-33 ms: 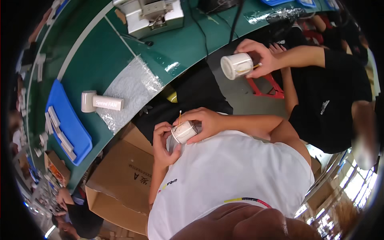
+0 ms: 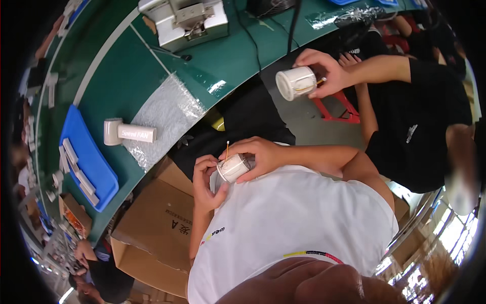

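Close to my white shirt, both hands hold a short white cylindrical housing (image 2: pixel 233 167), with a thin yellow wire standing up from its side. The fingertips of my left hand (image 2: pixel 206 183) are at its wider, rimmed end. My right hand (image 2: pixel 261 156) wraps the opposite end, fingers over the top and thumb beneath. The housing lies tilted on its side, and my hands partly cover its ends. Farther off on the green table (image 2: pixel 126 61), a white handheld fan (image 2: pixel 135 133) rests with its handle on bubble wrap (image 2: pixel 167 109).
A co-worker's hand (image 2: pixel 329 73) at the right holds a similar white cylinder (image 2: pixel 296 83). A blue tray (image 2: pixel 104 177) with several white strips lies at the left. A white-and-metal device (image 2: pixel 185 23) stands on the table. An open cardboard box (image 2: pixel 149 223) is beside my left arm.
The view has shifted very slightly, so the table things sit a little differently in it. My hands keep the same grip on the housing.
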`<state>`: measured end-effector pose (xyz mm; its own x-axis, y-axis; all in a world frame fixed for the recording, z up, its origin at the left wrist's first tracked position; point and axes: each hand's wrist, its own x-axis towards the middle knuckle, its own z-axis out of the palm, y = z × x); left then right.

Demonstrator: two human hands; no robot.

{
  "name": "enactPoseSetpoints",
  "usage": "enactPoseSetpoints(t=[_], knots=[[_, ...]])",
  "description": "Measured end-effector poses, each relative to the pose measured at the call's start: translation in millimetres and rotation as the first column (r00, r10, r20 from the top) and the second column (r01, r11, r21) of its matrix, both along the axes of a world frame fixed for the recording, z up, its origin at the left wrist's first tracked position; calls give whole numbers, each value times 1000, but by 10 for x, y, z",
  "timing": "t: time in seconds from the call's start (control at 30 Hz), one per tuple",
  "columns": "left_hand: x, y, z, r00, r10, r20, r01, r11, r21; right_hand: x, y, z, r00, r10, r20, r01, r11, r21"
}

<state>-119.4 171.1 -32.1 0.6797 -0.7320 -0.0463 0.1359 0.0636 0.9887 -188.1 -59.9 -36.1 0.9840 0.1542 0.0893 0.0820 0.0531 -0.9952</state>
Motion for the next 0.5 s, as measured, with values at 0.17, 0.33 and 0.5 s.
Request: enactPoseSetpoints(t=[0.17, 0.33, 0.5], knots=[[112, -98, 46, 997, -81, -2, 81, 996, 29, -51, -31, 4, 999, -11, -31, 13, 999, 49], [255, -151, 45, 991, -134, -4, 134, 990, 33, -91, -58, 18, 999, -46, 28, 46, 999, 16], [360, -257, 82, 978, -207, 12, 206, 976, 68, -139, -76, 6, 998, -57, 13, 57, 998, 23]])
